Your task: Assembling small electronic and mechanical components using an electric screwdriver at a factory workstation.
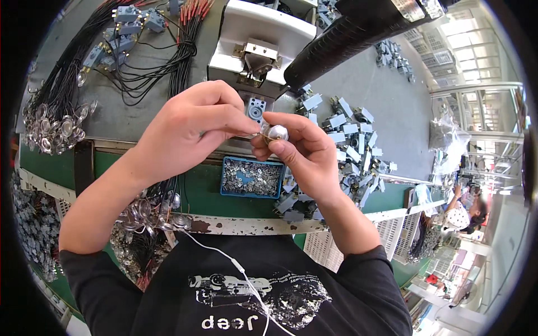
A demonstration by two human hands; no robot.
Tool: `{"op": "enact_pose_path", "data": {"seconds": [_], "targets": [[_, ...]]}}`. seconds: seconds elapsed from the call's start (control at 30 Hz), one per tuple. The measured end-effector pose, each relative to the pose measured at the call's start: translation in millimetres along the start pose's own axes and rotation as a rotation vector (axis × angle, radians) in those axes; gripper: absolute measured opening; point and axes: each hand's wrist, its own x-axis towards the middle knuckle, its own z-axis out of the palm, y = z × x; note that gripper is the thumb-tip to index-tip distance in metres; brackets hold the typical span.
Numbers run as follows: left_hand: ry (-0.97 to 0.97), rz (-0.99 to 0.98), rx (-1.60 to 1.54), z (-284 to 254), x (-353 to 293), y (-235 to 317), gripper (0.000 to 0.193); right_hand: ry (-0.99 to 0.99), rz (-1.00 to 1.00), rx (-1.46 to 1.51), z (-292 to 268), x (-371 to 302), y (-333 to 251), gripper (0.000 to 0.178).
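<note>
In front of the machine, my right hand (314, 159) is closed on a small domed silver metal part (278, 133), held between thumb and fingers. My left hand (193, 129) meets it from the other side, thumb and forefinger pinched at the part's edge. What those left fingertips hold, if anything, is too small to make out. Just beyond my fingers, a grey-blue switch-like block (256, 108) with a round centre sits at the foot of a white bench machine (269, 25). Below my hands stands a blue tray (250, 195) of small metal pieces.
Grey-blue blocks (353, 140) lie heaped at the right. Black cables (182, 67) with red ends and round metal parts (53, 129) cover the left side. A thick black tube (342, 47) slants overhead at the upper right. A person (459, 215) is far off at right.
</note>
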Motion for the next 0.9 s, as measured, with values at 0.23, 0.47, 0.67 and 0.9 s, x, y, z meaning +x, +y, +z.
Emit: {"op": "enact_pose_path", "data": {"seconds": [0.23, 0.47, 0.67, 0.9], "targets": [[-0.379, 0.331, 0.057, -7.4, -3.0, -13.0, 0.017, -0.68, 0.578, 0.032, -36.5, 58.3, -10.5, 0.034], [-0.317, 0.101, 0.202, 3.2, -20.3, -5.7, 0.023, -0.322, 0.311, -0.776, -27.6, 28.2, -31.2, 0.038], [-0.257, 0.011, 0.312, -5.0, 6.0, -0.8, 0.025, -0.041, -0.109, -1.265, -37.6, 10.7, 15.8, 0.078], [-0.27, -0.193, 0.307, 13.9, 16.1, -29.2, 0.028, 0.225, -0.613, -0.897, -41.9, 14.1, -34.0, 0.047]]}}
